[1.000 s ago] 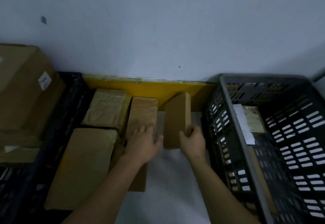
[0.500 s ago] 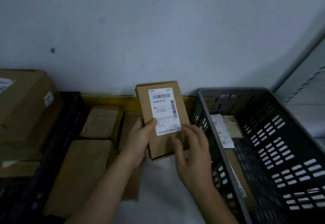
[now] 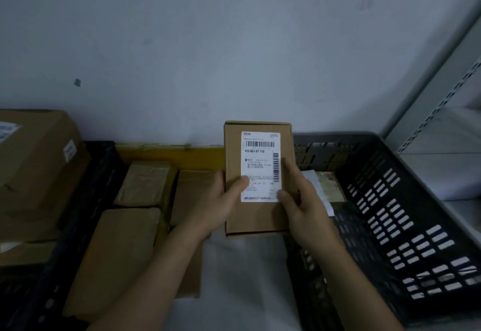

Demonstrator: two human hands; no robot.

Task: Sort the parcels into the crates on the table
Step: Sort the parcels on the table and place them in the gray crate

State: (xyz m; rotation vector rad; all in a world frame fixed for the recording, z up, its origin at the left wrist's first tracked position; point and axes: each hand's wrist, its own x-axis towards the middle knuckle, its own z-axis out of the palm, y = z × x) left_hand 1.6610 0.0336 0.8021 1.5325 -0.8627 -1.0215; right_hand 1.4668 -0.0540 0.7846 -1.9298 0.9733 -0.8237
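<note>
I hold a small brown cardboard parcel point(image 3: 257, 216) upright in front of me, its white shipping label with barcodes facing me. My left hand point(image 3: 221, 200) grips its left edge, thumb on the label. My right hand point(image 3: 302, 200) grips its right edge with fingers on the label. A grey slotted crate point(image 3: 406, 226) stands at the right, holding a labelled parcel point(image 3: 328, 187) partly hidden behind my right hand. Several brown parcels point(image 3: 125, 247) lie on the table at the left of centre.
A black crate point(image 3: 78, 226) at the left holds large cardboard boxes point(image 3: 33, 169). A yellow strip point(image 3: 166, 152) runs along the wall behind the parcels. Grey metal shelving point(image 3: 442, 112) stands at the far right. The white table surface point(image 3: 239, 291) shows between my forearms.
I lifted the parcel off the table from among the others, turned its label toward me and raised it higher. My view tilted upward.
</note>
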